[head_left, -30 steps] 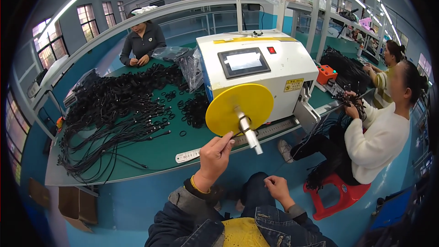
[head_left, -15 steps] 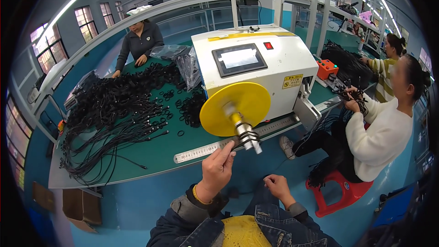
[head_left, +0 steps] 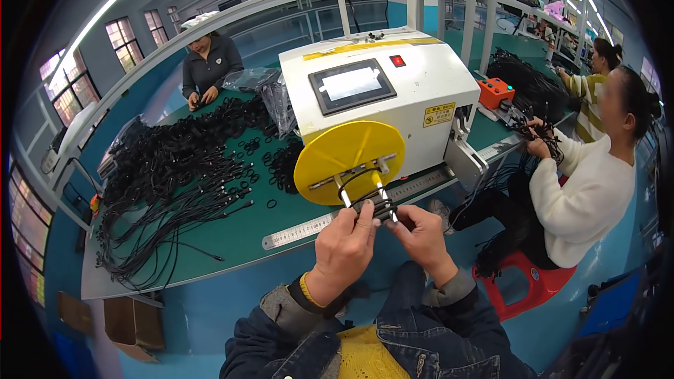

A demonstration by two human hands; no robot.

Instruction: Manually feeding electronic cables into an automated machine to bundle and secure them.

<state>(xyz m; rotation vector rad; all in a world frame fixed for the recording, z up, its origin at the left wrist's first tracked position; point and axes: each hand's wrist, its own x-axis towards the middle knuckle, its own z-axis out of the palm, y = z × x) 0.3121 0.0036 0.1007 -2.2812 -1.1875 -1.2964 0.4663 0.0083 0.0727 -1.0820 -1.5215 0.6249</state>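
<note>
A white winding machine [head_left: 419, 142] carries a yellow disc [head_left: 323, 161] on its front. Metal posts stick out of the disc toward me, and a black cable [head_left: 380, 205] is looped round them in a small coil. My left hand [head_left: 342, 251] pinches the coil at its left side with thumb and fingers. From the right, my right hand [head_left: 425, 240] has its fingertips closed on the coil beside the post end. One strand of the cable arcs up in front of the disc. My fingers hide the cable's ends.
A steel ruler [head_left: 298, 231] lies along the green table's [head_left: 239, 221] front edge. Black cables [head_left: 175, 203] and rings are heaped to the left. At right, a person in white [head_left: 583, 189] sits on a red stool [head_left: 526, 284] holding cables. Another person [head_left: 214, 63] works at far left.
The disc, blurred earlier, now appears still, with its posts at another angle. My right hand rose from my lap to the coil, and my left hand moved onto it. The view shifted slightly.
</note>
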